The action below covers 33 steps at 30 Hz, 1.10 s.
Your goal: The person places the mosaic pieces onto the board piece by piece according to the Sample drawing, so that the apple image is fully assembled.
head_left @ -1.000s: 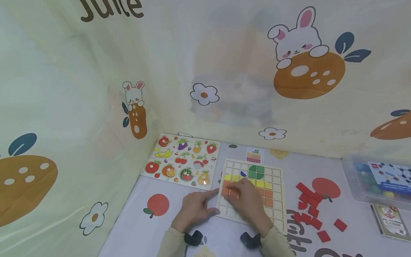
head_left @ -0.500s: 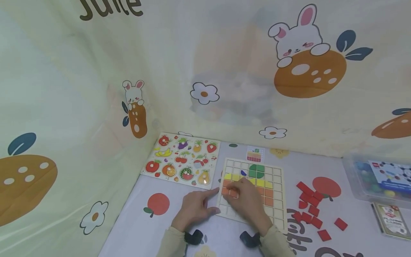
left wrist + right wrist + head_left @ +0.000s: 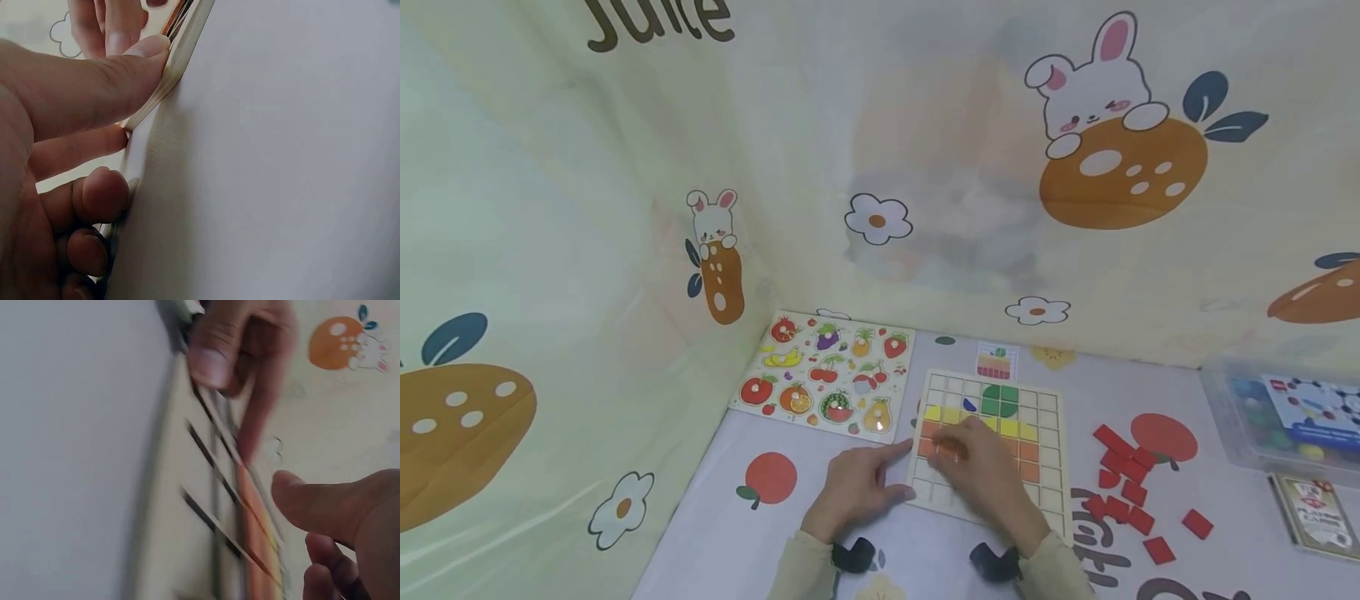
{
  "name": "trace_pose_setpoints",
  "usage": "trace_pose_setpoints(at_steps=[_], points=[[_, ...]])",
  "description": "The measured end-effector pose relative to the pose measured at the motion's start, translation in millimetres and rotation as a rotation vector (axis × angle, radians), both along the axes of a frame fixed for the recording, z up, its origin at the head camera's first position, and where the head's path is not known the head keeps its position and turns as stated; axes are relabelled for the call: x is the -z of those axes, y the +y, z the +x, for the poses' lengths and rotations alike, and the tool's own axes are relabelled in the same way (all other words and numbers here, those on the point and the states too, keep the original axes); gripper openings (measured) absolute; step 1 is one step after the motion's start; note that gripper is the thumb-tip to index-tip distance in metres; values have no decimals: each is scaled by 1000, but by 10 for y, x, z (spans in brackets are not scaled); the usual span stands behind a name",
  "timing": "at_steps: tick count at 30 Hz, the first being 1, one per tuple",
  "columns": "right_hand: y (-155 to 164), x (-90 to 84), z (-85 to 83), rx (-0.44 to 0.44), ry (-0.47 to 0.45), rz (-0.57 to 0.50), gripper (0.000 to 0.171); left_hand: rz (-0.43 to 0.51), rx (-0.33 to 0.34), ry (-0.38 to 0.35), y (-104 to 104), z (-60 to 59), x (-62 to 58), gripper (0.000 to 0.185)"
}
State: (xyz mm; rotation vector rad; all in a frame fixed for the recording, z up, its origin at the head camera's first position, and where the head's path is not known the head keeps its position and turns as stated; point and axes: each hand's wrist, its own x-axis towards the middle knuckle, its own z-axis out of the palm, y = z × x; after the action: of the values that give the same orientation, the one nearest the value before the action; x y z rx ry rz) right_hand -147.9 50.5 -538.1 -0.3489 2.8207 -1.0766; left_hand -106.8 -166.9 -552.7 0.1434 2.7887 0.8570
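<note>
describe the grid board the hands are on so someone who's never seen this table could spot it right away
Start at the printed cloth backdrop and look down to the table in front of it. Two flat boards lie side by side there; the grid board is the one to the right of the fruit puzzle. It alone is a pale lattice of square cells, partly filled with yellow, orange and green tiles.

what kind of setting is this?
Probably a children's play corner: cartoon rabbit-print fabric backdrop, a wooden fruit peg puzzle, and a wooden grid board with coloured square tiles that both hands work on.

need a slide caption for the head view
Left hand steadies the grid board while the right hand presses orange tiles into place.
</note>
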Motion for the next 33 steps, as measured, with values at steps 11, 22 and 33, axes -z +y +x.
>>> trace_pose_setpoints(at_steps=[11, 22, 33], points=[[1089, -194, -207, 230, -26, 151, 54, -6, -16, -17, 27, 13, -33, 67], [1932, 6, -319, 362, -119, 245, 66, -3, -25, -26, 19, -1, 33, 69], [1876, 21, -344, 424, -118, 165, 52, -2, -7, 15, 3, 9, 29, 68]])
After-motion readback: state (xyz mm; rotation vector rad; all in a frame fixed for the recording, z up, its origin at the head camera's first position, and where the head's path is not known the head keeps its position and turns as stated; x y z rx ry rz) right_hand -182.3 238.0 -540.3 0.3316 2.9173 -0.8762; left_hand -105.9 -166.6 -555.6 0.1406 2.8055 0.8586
